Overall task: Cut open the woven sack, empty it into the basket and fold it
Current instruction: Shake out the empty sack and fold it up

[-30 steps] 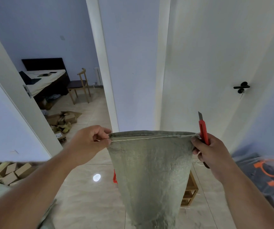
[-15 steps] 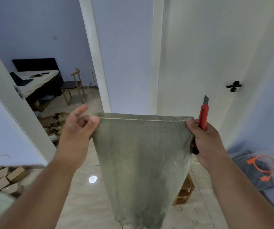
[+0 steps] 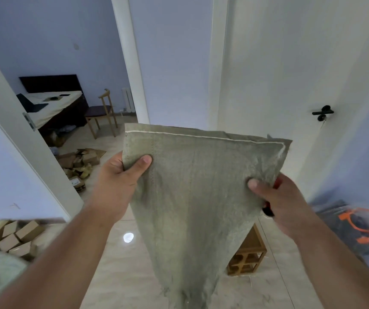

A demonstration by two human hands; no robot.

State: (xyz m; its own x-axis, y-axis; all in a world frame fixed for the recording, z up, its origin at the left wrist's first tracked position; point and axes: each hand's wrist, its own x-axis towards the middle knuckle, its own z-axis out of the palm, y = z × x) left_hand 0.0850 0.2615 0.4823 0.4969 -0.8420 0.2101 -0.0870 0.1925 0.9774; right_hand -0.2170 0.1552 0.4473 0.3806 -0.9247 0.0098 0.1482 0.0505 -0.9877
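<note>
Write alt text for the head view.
Two hands hold up a limp grey woven sack: the left hand pinches its left edge, the right hand pinches its right edge while also gripping a red utility knife. Beyond: tiled floor, white doors.

You are holding the woven sack (image 3: 197, 188) up in front of you, and it is hanging flat and limp, grey-green and dusty. A white stitched seam is running along its top edge, which is tilting down to the right. Its frayed lower end is dangling above the floor.
</note>
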